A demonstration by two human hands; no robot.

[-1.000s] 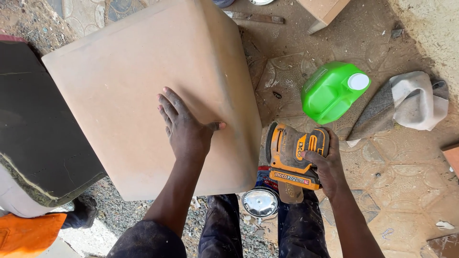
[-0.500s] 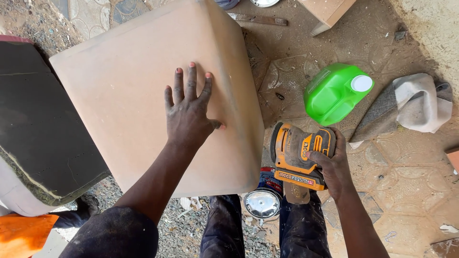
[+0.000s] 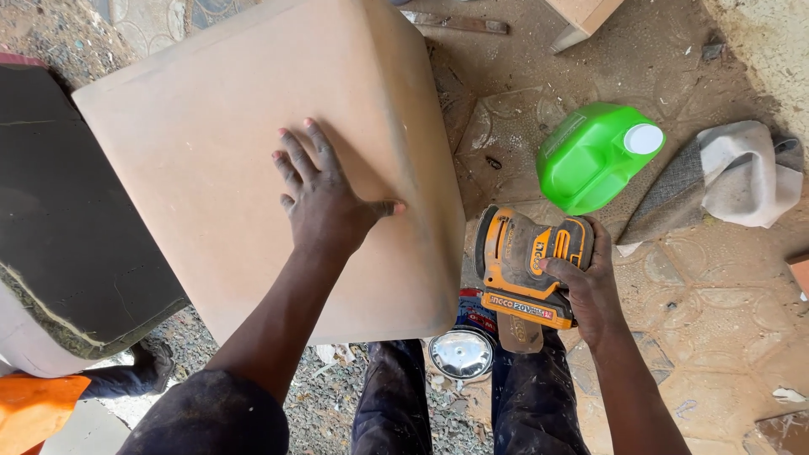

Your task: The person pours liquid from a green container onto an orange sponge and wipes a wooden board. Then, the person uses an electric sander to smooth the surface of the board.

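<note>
A large tan fibreboard box with rounded edges fills the middle of the view. My left hand lies flat on its top face, fingers spread and pointing up-left, thumb out to the right. To the right of the box, my right hand grips an orange and black cordless sander, held beside the box's right side, above my legs.
A green plastic jug with a white cap lies on the dusty patterned floor at right, beside a grey and white cloth. A shiny metal lid sits between my legs. A dark foam-backed panel lies at left.
My left hand slid across the box top, fingers swinging from up-left to straight up and back to up-left. The sander stayed in my right hand, nearly still.
</note>
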